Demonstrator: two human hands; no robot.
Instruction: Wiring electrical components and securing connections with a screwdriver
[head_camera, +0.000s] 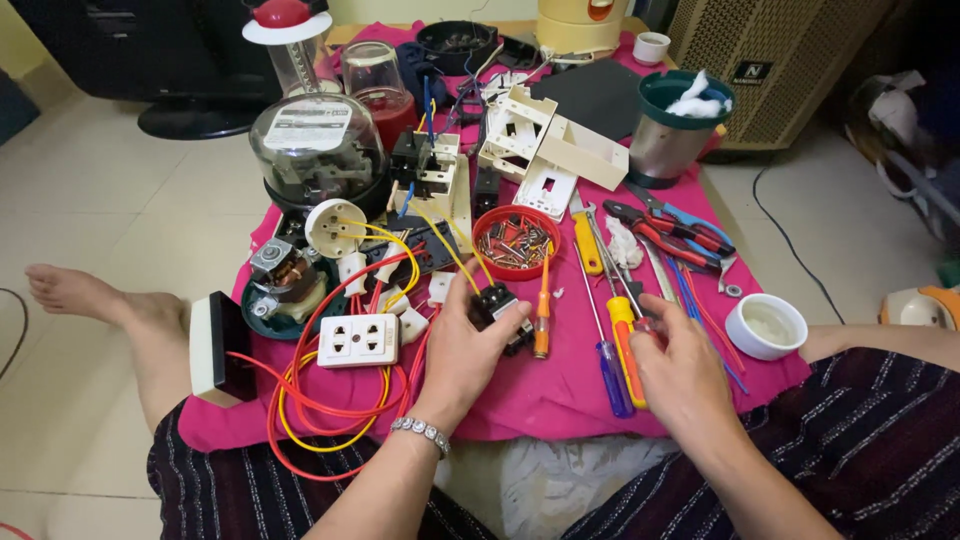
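In the head view, we judge the step in hand to be the wiring of a small black electrical component (497, 303); our left hand (462, 352) has its fingers (497, 325) clamped around it, with a yellow wire (445, 245) running away beyond the fingertips. Our right hand (683, 372) rests with loosely curled fingers (655, 328) touching the yellow-handled screwdriver (625, 345), not yet closed on it. The next move, in our judgement, calls for a firm grip on that tool and a steady component.

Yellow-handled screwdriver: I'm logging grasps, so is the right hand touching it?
Touching. The head view shows the right hand resting its fingers on the yellow-handled screwdriver.
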